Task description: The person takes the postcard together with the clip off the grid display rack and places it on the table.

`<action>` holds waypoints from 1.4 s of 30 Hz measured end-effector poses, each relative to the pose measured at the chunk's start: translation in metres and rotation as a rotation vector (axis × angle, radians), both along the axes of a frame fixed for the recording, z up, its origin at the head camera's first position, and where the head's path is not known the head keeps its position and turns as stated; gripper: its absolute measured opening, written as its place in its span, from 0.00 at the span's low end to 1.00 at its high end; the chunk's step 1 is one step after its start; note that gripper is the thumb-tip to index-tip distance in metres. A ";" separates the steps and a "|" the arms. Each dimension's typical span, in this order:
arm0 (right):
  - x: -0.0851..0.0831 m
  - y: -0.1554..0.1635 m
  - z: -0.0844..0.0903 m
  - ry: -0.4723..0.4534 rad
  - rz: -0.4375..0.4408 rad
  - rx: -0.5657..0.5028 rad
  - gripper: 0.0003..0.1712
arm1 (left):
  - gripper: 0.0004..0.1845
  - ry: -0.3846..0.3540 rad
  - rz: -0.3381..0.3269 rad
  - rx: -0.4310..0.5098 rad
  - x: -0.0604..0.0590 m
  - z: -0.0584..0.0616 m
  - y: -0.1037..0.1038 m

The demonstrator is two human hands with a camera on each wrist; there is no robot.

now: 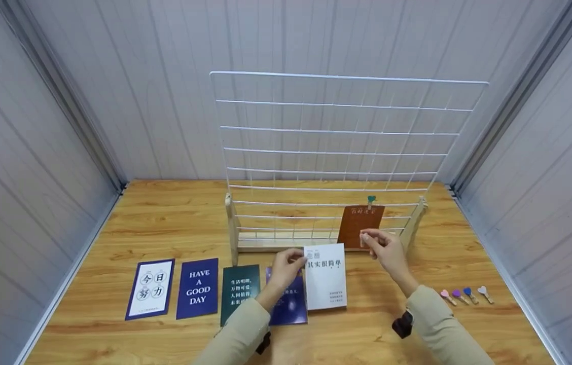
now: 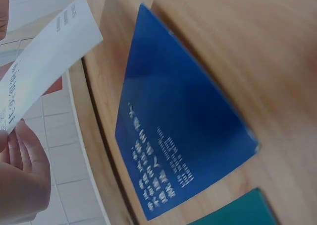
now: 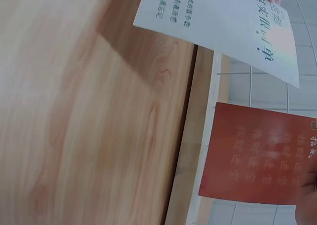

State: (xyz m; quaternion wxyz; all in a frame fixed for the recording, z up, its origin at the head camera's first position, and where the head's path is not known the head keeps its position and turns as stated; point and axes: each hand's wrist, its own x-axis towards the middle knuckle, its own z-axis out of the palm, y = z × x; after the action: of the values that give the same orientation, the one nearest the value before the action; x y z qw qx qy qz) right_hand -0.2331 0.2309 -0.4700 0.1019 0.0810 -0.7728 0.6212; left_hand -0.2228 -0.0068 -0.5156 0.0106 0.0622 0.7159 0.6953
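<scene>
My left hand pinches a white card with black Chinese print by its upper left edge. In the left wrist view the card hangs tilted above the table. My right hand is raised in front of a red-brown card, thumb and fingertips pinching a small pale object; I cannot tell its kind. A teal heart clothespin fastens the red-brown card to a low wire of the white grid rack. The right wrist view has this card beside the fingers.
Left of the white card lie a dark blue card, a green card, a "HAVE A GOOD DAY" card and a blue-bordered card. Several heart clothespins lie at the right. Wooden feet hold the rack.
</scene>
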 end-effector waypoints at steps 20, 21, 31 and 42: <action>0.016 0.034 -0.028 -0.085 0.035 -0.052 0.11 | 0.08 -0.180 0.019 0.034 0.006 -0.038 0.013; 0.017 0.036 -0.029 -0.097 0.045 -0.050 0.11 | 0.09 -0.197 0.020 0.045 0.006 -0.039 0.014; 0.018 0.078 -0.055 -0.203 0.072 0.046 0.15 | 0.09 -0.264 0.037 0.051 0.005 -0.046 0.016; 0.019 0.123 -0.072 -0.286 0.085 0.175 0.21 | 0.08 -0.271 0.063 -0.028 0.001 -0.056 0.017</action>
State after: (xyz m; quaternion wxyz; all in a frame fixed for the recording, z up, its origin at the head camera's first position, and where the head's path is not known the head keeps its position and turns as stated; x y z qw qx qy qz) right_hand -0.2141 0.3539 -0.5419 -0.0431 0.0329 -0.8263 0.5605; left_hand -0.2221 0.0103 -0.5715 0.0863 -0.0548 0.7190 0.6874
